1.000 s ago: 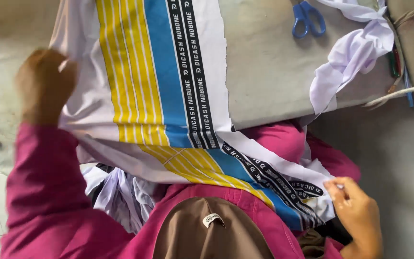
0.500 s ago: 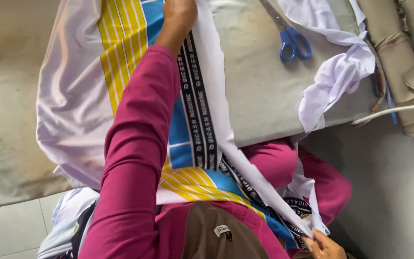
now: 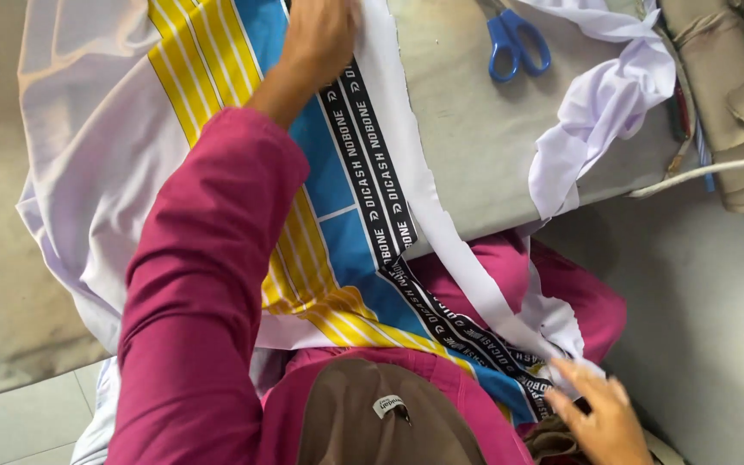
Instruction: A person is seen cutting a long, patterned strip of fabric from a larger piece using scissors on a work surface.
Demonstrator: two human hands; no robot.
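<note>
A white fabric panel (image 3: 96, 172) with yellow stripes, a blue band and a black printed band lies across the grey table (image 3: 475, 146) and hangs down into my lap. My left hand (image 3: 320, 34), at the end of a magenta sleeve, reaches to the far part of the cloth. Its fingers are curled on the fabric beside the black band. At the lower right, my right hand (image 3: 600, 418) has its fingers spread by the hanging end of the fabric. It touches the white edge there.
Blue-handled scissors (image 3: 514, 43) lie on the table beyond the fabric. Loose white cloth (image 3: 600, 112) is bunched at the table's right edge, next to rolled beige cloth (image 3: 725, 77). A white cord (image 3: 716, 172) runs off to the right. Tiled floor (image 3: 19, 426) shows at the lower left.
My left arm swung from the cloth's left side across to its far middle part. My right hand went from pinching the hanging end to spread fingers.
</note>
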